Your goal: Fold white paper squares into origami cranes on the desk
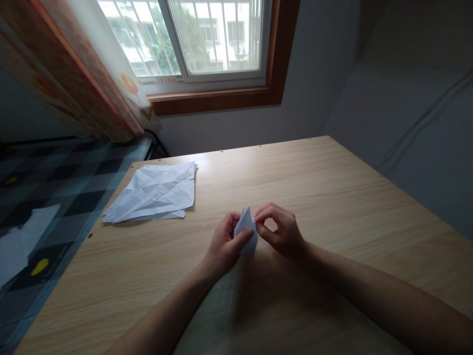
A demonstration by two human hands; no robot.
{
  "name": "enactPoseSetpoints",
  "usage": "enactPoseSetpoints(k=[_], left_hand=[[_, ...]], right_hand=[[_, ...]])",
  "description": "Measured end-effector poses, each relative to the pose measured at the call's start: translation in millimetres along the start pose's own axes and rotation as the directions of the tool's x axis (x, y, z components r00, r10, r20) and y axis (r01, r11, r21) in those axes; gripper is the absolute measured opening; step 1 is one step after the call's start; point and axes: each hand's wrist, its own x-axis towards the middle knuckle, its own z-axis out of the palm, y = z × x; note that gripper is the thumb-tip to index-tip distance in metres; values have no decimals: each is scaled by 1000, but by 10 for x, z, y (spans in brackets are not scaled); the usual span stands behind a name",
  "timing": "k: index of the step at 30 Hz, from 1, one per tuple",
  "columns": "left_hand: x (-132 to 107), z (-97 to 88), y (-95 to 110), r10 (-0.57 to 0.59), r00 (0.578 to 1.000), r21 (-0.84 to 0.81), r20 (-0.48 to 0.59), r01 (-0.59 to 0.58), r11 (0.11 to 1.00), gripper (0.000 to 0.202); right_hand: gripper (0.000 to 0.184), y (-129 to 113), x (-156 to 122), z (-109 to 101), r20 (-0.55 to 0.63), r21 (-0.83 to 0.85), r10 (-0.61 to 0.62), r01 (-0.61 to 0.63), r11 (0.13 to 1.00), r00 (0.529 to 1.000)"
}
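Observation:
A small folded piece of white paper [246,231] stands upright above the wooden table [332,197], held between both hands. My left hand [223,246] grips its left side, thumb laid across the front. My right hand [279,229] pinches the paper's upper right edge with thumb and forefinger, the other fingers curled. Both forearms reach in from the bottom of the view.
A stack of creased white paper sheets [155,192] lies on the table's far left. Left of the table is a bed with a checked cover [55,197] and a white sheet [18,241]. A window [207,39] and a curtain [92,74] are behind.

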Motion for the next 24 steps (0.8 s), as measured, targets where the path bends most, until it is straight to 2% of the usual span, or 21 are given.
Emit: enactPoseSetpoints(k=[4, 6, 10, 15, 18, 22, 24], left_hand=[[12, -2, 56, 16, 999, 193, -30, -10, 981, 35], [9, -11, 67, 23, 999, 232, -49, -11, 973, 33], [-7, -25, 56, 8, 997, 218, -79, 9, 976, 34], [-11, -36, 62, -23, 995, 171, -102, 40, 985, 34], [-3, -49, 68, -29, 994, 138, -108, 44, 989, 34], [6, -61, 59, -26, 993, 120, -116, 39, 992, 35], [7, -57, 55, -22, 992, 123, -125, 38, 992, 36]], right_hand=[[10, -10, -25, 27, 49, -17, -13, 13, 1000, 999], [10, -21, -32, 25, 61, -12, -7, 7, 1000, 998], [15, -34, -48, 14, 73, 30, 52, -54, 998, 996], [14, -5, -78, 25, 41, 154, 197, -201, 967, 979], [18, 4, -86, 33, 60, 214, 227, -234, 948, 972], [7, -18, -72, 35, 161, 131, 282, -304, 944, 946], [9, -28, -62, 36, 193, 67, 310, -328, 942, 931]])
